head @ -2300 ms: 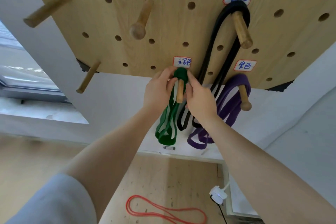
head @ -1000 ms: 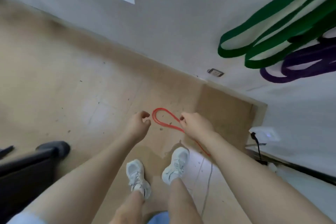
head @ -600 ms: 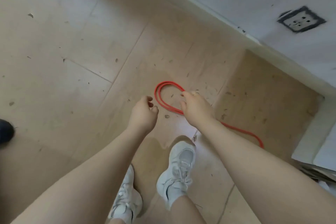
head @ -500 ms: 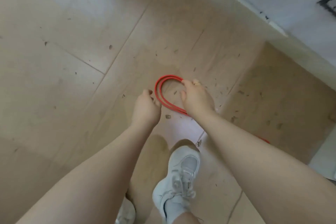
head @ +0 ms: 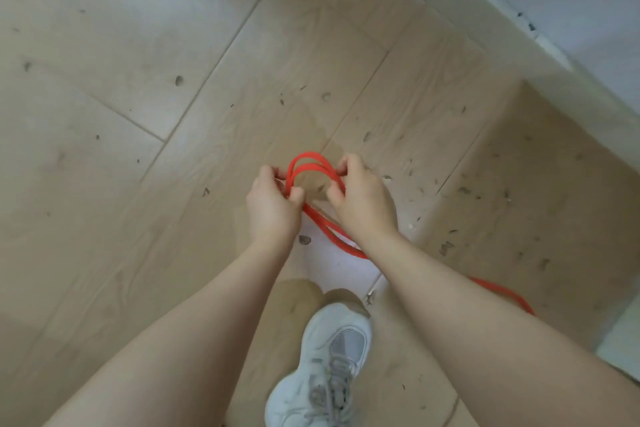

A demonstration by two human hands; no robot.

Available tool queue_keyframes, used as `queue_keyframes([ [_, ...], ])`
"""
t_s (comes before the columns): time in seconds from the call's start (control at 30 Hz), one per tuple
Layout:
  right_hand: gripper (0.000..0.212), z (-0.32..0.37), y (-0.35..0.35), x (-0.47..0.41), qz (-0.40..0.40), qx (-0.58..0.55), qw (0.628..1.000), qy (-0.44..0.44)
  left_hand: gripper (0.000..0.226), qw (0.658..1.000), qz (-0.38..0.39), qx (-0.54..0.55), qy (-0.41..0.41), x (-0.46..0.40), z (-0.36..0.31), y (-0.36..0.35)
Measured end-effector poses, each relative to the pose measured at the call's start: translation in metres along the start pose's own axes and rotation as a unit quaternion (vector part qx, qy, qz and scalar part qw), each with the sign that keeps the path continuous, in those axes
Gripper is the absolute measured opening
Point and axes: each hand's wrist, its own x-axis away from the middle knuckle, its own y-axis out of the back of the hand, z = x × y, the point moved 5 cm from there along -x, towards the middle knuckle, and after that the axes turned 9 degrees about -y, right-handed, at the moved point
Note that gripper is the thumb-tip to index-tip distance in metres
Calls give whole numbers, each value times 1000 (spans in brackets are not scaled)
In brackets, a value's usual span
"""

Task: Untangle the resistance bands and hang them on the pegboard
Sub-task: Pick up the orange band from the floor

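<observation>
The red band [head: 313, 163] is being picked up, pinched by the left hand [head: 272, 208] and right hand [head: 362, 203]; beyond the grip it trails, so lifting and straightening seem next.

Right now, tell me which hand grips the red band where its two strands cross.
The left hand: it pinches the red band at the crossing by its thumb. The right hand holds the loop's other side, where the strands run side by side.

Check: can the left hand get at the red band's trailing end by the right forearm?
Probably not: the left hand grips the red band, and the right forearm crosses over the trailing stretch.
</observation>
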Motion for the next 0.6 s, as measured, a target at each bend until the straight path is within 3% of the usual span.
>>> queue_keyframes([
  [0.13, 11, 7, 74, 58, 3, -88, 996, 9, 17, 994, 34, 95, -37, 56, -69, 43],
  [0.27, 16, 27, 171, 125, -30, -159, 987, -5, 28, 980, 84, 157, -94, 122, -160, 86],
  [0.6, 23, 122, 413, 343, -132, -281, 951, -11, 23, 933, 107, 80, -333, 283, -407, 256],
])
